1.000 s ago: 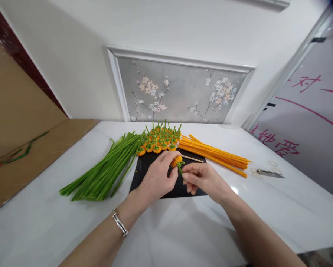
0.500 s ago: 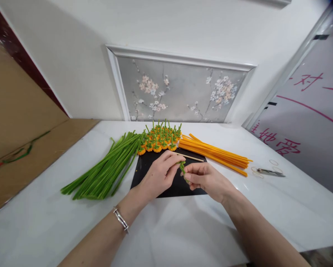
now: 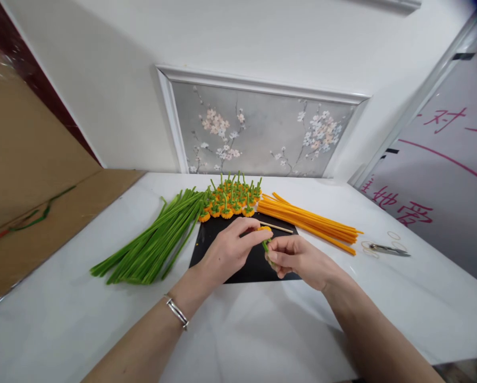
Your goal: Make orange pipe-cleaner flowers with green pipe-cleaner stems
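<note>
Over a black mat (image 3: 246, 268), both hands work on one small orange pipe-cleaner pumpkin (image 3: 266, 229) with a green stem. My left hand (image 3: 232, 247) is closed, its fingertips pinching the orange part, which is largely covered by them. My right hand (image 3: 292, 256) is closed on the green stem just below, thumb against fingers. Beyond the hands a thin wooden stick (image 3: 276, 227) lies on the mat. Several finished orange pumpkins (image 3: 227, 213) with upright green stems stand in a cluster at the mat's far edge.
A bundle of green pipe cleaners (image 3: 150, 244) lies to the left on the white table (image 3: 122, 330). Orange pipe cleaners (image 3: 314, 221) lie to the right, with scissors (image 3: 390, 249) and rubber bands (image 3: 393, 235) beyond. A cardboard sheet (image 3: 42, 213) stands at the left.
The piece in my hands has turned, so its orange part now shows on top where green showed before. Both hands shifted slightly; the surrounding things lie as before.
</note>
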A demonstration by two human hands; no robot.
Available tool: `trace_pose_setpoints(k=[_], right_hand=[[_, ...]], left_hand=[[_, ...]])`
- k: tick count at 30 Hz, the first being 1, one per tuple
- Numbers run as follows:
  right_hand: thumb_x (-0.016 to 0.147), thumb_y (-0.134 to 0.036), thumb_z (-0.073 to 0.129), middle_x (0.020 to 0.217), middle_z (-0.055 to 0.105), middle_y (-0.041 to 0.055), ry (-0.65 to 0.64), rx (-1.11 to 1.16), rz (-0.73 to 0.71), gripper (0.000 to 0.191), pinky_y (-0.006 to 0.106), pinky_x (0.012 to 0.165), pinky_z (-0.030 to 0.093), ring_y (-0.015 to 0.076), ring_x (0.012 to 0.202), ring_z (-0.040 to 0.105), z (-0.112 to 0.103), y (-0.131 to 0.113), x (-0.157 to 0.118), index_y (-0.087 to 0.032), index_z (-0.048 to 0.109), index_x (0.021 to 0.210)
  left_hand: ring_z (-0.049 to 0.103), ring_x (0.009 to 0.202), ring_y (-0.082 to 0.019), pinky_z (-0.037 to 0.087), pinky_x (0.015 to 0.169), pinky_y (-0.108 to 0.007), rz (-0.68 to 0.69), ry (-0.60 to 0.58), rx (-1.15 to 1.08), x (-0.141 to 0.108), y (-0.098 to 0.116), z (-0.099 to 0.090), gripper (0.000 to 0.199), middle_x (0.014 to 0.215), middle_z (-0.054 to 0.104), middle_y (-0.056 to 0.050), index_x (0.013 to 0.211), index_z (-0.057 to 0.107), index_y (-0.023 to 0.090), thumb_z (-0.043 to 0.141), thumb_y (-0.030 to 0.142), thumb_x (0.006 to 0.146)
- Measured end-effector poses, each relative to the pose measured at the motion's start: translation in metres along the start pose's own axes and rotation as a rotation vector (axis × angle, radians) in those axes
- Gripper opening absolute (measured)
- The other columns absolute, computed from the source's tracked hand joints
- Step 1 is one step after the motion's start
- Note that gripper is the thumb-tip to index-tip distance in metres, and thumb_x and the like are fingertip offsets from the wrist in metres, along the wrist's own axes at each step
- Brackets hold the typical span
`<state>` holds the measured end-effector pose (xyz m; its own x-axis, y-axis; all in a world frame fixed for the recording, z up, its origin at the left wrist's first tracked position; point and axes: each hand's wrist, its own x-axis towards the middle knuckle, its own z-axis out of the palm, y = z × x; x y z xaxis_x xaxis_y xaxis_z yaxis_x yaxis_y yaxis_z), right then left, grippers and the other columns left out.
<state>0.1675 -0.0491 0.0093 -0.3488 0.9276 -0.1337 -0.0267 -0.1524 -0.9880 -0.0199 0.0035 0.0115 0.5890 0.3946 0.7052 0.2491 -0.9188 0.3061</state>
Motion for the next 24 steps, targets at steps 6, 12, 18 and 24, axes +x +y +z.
trace_pose_setpoints(k=[6, 12, 18, 24], right_hand=[[0.075, -0.052, 0.064, 0.064, 0.049, -0.0026, 0.282, -0.175, -0.252, 0.035, 0.024, 0.055, 0.046, 0.0101, 0.058, 0.049, 0.005, 0.009, 0.011, -0.018, 0.055, 0.073], [0.082, -0.045, 0.058, 0.073, 0.06, 0.0013, 0.317, -0.202, -0.343, 0.027, 0.028, 0.061, 0.051, 0.0133, 0.064, 0.057, 0.008, 0.023, 0.021, -0.018, 0.061, 0.08], [0.082, -0.044, 0.06, 0.071, 0.062, 0.0015, 0.318, -0.116, -0.38, 0.026, 0.03, 0.064, 0.053, 0.0141, 0.064, 0.059, 0.017, 0.031, 0.029, -0.017, 0.062, 0.081], [0.087, -0.037, 0.052, 0.069, 0.06, 0.0014, 0.325, -0.338, -0.391, 0.021, 0.028, 0.059, 0.05, 0.0134, 0.06, 0.057, 0.016, 0.031, 0.025, -0.018, 0.06, 0.083]], left_hand=[[0.058, 0.084, -0.017, 0.05, 0.075, -0.031, -0.613, 0.183, -0.46, 0.001, -0.001, 0.01, 0.024, 0.089, 0.061, -0.005, 0.098, 0.063, 0.018, 0.068, 0.027, 0.076], [0.053, 0.072, -0.013, 0.045, 0.067, -0.028, -0.771, 0.193, -0.984, 0.001, 0.013, 0.026, 0.016, 0.083, 0.057, -0.003, 0.082, 0.071, 0.014, 0.069, 0.029, 0.076], [0.047, 0.062, -0.009, 0.04, 0.058, -0.027, -0.791, 0.181, -1.162, 0.001, 0.017, 0.029, 0.012, 0.078, 0.052, -0.001, 0.073, 0.071, 0.014, 0.072, 0.026, 0.073], [0.05, 0.062, -0.01, 0.041, 0.06, -0.025, -0.917, 0.22, -1.255, -0.001, 0.012, 0.029, 0.015, 0.068, 0.057, 0.0, 0.07, 0.069, 0.015, 0.074, 0.029, 0.07]])
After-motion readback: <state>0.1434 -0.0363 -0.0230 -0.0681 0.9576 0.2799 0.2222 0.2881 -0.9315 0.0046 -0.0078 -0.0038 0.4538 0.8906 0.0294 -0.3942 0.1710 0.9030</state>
